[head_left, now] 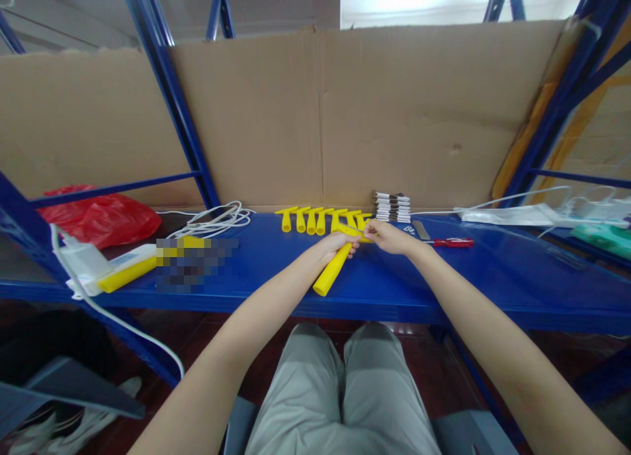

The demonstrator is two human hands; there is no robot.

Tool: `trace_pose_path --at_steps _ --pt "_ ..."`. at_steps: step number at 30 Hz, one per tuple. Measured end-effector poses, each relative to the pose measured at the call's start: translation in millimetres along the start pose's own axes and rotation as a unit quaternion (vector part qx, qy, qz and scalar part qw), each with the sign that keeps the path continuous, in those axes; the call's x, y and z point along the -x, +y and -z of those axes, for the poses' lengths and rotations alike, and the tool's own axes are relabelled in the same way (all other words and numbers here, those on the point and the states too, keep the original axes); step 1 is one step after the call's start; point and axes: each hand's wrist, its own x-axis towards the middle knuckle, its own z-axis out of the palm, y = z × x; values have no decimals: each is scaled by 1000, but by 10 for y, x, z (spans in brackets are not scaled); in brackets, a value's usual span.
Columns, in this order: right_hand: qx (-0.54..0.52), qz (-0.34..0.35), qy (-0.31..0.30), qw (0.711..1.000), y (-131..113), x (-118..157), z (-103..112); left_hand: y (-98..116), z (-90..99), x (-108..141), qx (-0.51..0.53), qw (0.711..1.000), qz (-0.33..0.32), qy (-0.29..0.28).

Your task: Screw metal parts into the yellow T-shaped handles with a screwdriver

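A yellow T-shaped handle (331, 272) is gripped in my left hand (339, 243), its round tube slanting down toward the front edge of the blue shelf. At its crosspiece, my right hand (388, 237) is closed in a pinch; whatever lies between those fingertips is too small to make out. Behind both hands stands a row of similar yellow T-shaped handles (311, 222), partly hidden by my hands. Just right of my right hand are small pale pieces (409, 229), a flat grey metal piece (420, 229) and a screwdriver with a red handle (453, 242).
A stack of white-and-brown packets (392, 207) stands against the cardboard wall (394, 113). To the left lie a white cable (221, 218), a red plastic bag (106, 215), a power strip (123, 261) and another yellow piece (129, 275). Blue posts (172, 100) frame the shelf.
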Motion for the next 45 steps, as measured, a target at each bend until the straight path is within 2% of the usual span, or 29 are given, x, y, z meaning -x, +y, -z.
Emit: trace_pose_path --at_steps 4,8,13,18,33,39,45 --pt "-25 -7 13 1000 5 -9 -22 13 -14 20 -1 1000 -5 11" --pt "-116 -31 23 992 49 -7 -48 23 -22 25 -6 1000 -10 14" --pt "-268 -131 16 954 37 19 -74 37 -26 32 -7 1000 -11 18" --pt "-342 -176 27 923 -7 35 -72 39 -25 34 4 1000 -12 9" --pt "-411 -219 23 885 -16 19 -118 43 -21 41 25 1000 1 19" --pt "-442 -181 19 878 -32 -2 -115 47 -18 35 38 999 -10 32" --pt "-462 -157 18 873 -80 9 -113 41 -20 43 52 998 -38 10"
